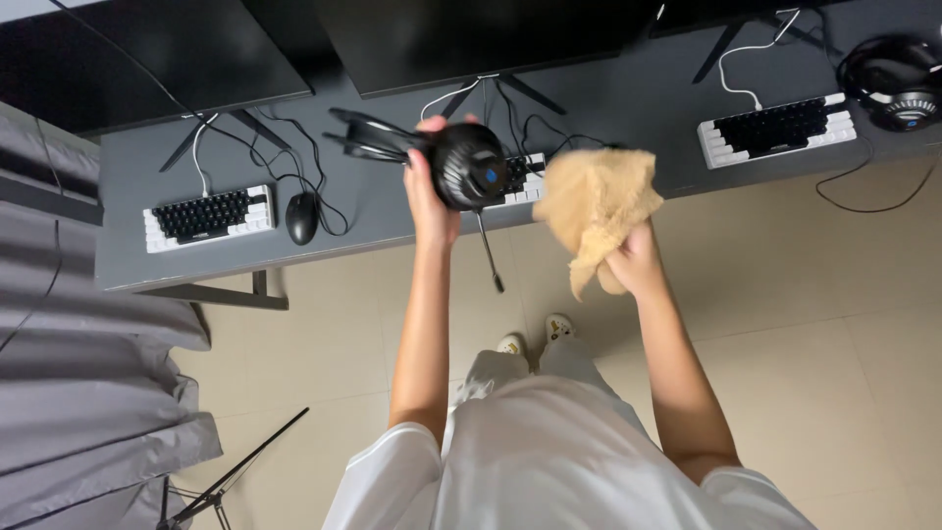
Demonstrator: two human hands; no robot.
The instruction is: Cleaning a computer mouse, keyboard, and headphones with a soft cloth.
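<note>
My left hand (429,196) grips a black headset (461,162) by one ear cup and holds it up over the desk's front edge. Its headband points left and its thin microphone boom hangs down. My right hand (636,263) clutches a crumpled tan cloth (594,201) just to the right of the headset, not touching it. Both arms are raised in front of my white shirt.
A long grey desk (383,221) carries three black-and-white keyboards (206,216) (525,179) (775,128), a black mouse (301,216), cables and dark monitors (461,39). A second headset (895,80) lies at the far right. Grey fabric (88,393) and a tripod leg (231,481) are at left.
</note>
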